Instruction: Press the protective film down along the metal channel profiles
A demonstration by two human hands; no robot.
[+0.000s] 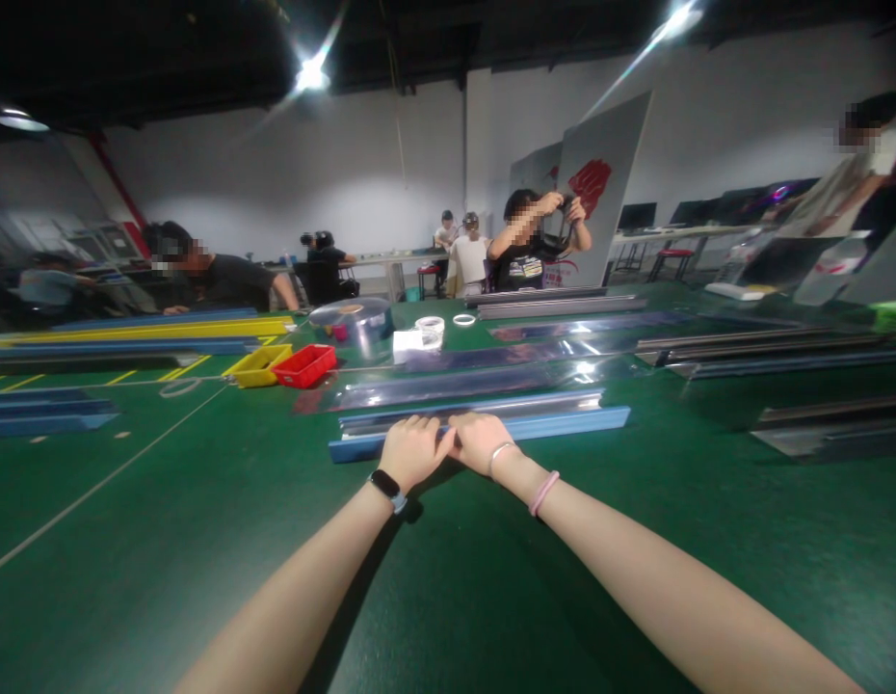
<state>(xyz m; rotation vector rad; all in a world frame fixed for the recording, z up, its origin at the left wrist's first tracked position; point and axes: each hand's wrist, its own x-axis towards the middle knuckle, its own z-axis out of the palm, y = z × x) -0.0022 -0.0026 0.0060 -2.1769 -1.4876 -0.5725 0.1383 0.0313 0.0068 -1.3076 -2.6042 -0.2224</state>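
A long blue channel-shaped profile (574, 421) lies crosswise on the green table (448, 578). My left hand (410, 451), with a watch on its wrist, is closed over the profile's near edge, left of its middle. Right beside it, my right hand (481, 440) grips the same profile, the two thumbs almost touching. The fingertips of both hands are hidden behind the profile's wall. Just beyond it lies a strip of clear shiny film (455, 384).
A red bin (305, 366) and a yellow bin (260, 368) stand back left, near a roll of clear film (361, 328) and white rings (463, 319). Dark profiles (773, 347) lie right, blue profiles (47, 413) left. A person (535, 246) sits across the table.
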